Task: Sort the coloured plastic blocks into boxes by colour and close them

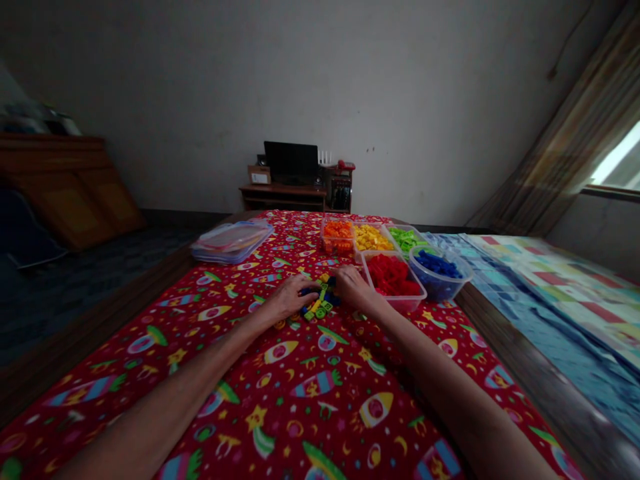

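Observation:
Both my arms reach far forward over a red cloth (310, 387) printed with rockets and stars. My left hand (289, 297) and my right hand (353, 287) rest on either side of a small pile of loose building bricks (320, 301), blue, yellow and green. The fingers of both hands curl down onto the pile. Whether either hand holds a brick I cannot make out. Just right of my right hand stands a clear tub of red bricks (394, 276).
Behind the pile stand tubs of orange bricks (338, 235), yellow bricks (371, 237), green bricks (406, 237) and a bowl of blue bricks (439, 268). A stack of clear lids (231, 241) lies at the far left. A patterned mat (550, 280) lies right; a low desk with a monitor (291, 163) stands by the wall.

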Demonstrator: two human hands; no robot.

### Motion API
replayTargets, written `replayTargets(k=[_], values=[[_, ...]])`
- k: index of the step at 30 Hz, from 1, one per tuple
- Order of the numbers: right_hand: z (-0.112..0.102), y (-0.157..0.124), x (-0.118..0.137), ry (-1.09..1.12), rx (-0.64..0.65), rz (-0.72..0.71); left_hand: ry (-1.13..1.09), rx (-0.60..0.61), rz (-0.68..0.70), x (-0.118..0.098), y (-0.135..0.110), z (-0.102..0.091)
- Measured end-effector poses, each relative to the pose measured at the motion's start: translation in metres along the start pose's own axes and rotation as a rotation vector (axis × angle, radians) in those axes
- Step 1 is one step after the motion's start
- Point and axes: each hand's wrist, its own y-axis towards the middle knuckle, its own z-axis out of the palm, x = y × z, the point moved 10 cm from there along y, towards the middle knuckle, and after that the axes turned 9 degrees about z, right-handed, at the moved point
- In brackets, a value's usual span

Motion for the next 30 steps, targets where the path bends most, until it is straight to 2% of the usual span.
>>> replayTargets(k=[2, 6, 13, 18, 21, 25, 27, 30], values=[[0.003, -0.005, 0.003, 0.021, 0.01, -0.027, 0.036, 0.025, -0.004, -0.001, 0.001, 0.002], [-0.007, -0.011, 0.005, 0.06, -0.005, -0.049, 0.055, 0.032, -0.031, 0.0, 0.003, 0.003], [-0.007, 0.005, 0.0, -0.015, 0.077, 0.056, -0.002, 0.002, -0.114, 0.003, 0.001, -0.003], [-0.039, 0.003, 0.0, 0.101, 0.021, 0.035, -0.073, 0.016, -0.156, 0.007, -0.003, -0.007], [-0.07, 0.001, -0.017, 0.146, -0.045, 0.085, -0.129, 0.015, -0.145, 0.012, -0.004, -0.006], [-0.106, 0.0, -0.056, 0.062, -0.137, 0.213, -0.159, 0.02, -0.13, 0.016, -0.004, -0.005], [-0.114, -0.003, -0.073, -0.005, -0.116, 0.263, -0.164, 0.018, -0.128, 0.015, -0.004, -0.006], [-0.116, -0.01, -0.094, -0.044, -0.008, 0.338, -0.187, 0.029, -0.139, 0.013, -0.003, -0.007]])
